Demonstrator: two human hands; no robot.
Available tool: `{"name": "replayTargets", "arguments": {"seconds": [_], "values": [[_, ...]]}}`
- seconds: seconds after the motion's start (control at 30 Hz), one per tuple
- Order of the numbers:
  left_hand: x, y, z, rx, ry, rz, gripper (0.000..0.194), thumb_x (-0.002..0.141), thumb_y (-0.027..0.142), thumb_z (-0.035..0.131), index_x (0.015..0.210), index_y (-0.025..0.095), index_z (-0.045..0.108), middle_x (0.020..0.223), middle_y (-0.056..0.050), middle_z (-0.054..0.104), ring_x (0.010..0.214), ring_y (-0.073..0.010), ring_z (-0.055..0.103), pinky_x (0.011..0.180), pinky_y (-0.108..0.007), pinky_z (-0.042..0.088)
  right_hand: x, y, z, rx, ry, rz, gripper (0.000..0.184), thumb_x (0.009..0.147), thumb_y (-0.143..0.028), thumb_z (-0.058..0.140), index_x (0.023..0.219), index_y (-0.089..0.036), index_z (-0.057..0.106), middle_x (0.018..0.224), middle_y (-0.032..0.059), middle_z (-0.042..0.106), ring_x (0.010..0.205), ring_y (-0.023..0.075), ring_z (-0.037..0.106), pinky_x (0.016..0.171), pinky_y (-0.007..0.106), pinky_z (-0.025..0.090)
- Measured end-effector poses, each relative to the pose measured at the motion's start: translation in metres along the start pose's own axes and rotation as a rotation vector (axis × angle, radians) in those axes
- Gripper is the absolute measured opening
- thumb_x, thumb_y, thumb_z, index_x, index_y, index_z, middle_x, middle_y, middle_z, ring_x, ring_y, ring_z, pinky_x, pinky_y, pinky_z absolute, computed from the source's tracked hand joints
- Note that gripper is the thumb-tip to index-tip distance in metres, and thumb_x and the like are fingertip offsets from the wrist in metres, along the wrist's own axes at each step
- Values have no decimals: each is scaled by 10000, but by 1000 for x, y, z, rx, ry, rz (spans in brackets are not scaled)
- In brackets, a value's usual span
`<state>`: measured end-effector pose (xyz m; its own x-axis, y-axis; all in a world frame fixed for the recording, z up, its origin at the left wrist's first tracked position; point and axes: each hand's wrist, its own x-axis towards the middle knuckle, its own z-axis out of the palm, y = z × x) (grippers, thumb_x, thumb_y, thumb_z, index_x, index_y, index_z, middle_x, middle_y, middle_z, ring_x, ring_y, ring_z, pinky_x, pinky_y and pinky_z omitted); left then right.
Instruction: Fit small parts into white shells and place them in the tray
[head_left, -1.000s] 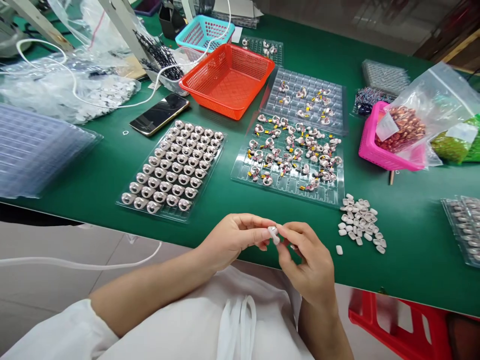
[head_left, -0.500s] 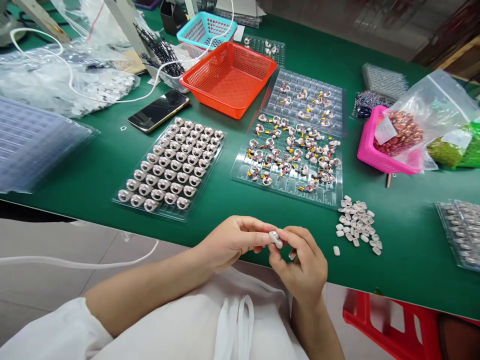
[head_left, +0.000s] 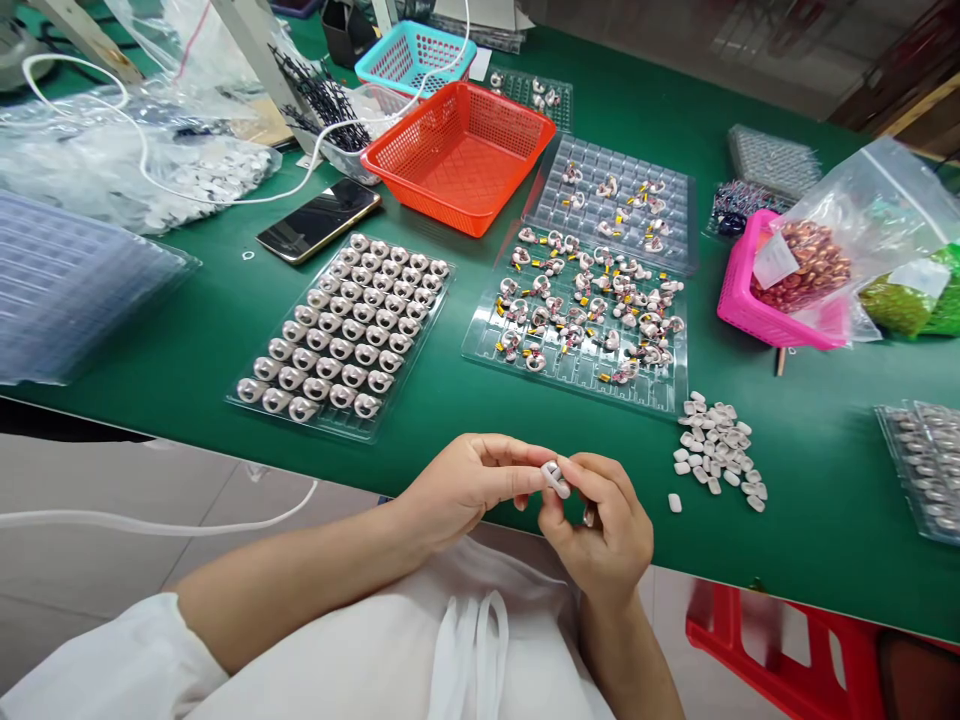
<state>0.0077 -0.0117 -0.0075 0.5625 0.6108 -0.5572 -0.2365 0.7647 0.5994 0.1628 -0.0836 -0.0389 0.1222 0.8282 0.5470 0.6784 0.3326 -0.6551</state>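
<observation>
Over the table's near edge, my left hand (head_left: 469, 485) and my right hand (head_left: 604, 525) meet, both pinching one small white plastic part (head_left: 555, 478) between thumbs and fingertips. A second small piece sticks out between my right hand's lower fingers. To the right lies a loose pile of small white caps (head_left: 716, 448). Ahead, a clear tray (head_left: 341, 335) holds rows of finished white parts. Another clear tray (head_left: 577, 325) holds parts with copper coils and yellow bits.
On the green table (head_left: 225, 330) stand an orange basket (head_left: 461, 155), a teal basket (head_left: 416, 55), a pink basket (head_left: 765, 285) under a bag of copper coils (head_left: 814, 255), a phone (head_left: 319, 220), stacked clear trays (head_left: 67, 290) at left and a filled tray (head_left: 926, 465) at right. A red stool (head_left: 787, 650) sits below.
My right hand has curled in and sunk slightly toward me, still pinching the white part with the left. The view shifted a little; nothing on the table moved.
</observation>
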Motion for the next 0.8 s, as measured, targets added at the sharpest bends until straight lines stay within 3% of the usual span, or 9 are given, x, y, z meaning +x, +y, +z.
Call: {"name": "replayTargets", "arguments": {"seconds": [0.33,0.47,0.57,0.8], "values": [[0,-5,-2,-47,-18,-5,261,629,252,941,839,131,842,775,-77,785,688,-125,644,615,-218,484,1,1,1,47,-2,23,326,843,-117,705,1118,-282,648,944,51,737,790,187,730,613,295,614],[1,-6,-5,31,6,13,248,659,242,919,869,134,845,791,-74,792,683,-123,645,623,-217,506,0,0,1,39,10,6,291,852,-128,710,1105,-261,658,941,49,736,769,170,723,531,248,583],[-1,-6,-7,130,-5,79,203,721,240,880,901,152,848,805,-62,799,675,-116,650,646,-212,533,0,0,0,9,7,-25,285,863,-120,712,1112,-250,661,949,49,738,724,148,714,469,211,547],[-9,-6,-3,272,-12,298,181,785,210,811,962,203,849,959,-64,816,744,-143,713,688,-214,606,-2,0,-3,-19,-34,-62,339,903,-112,674,1219,-230,637,1025,85,725,815,172,713,566,254,604]]}}
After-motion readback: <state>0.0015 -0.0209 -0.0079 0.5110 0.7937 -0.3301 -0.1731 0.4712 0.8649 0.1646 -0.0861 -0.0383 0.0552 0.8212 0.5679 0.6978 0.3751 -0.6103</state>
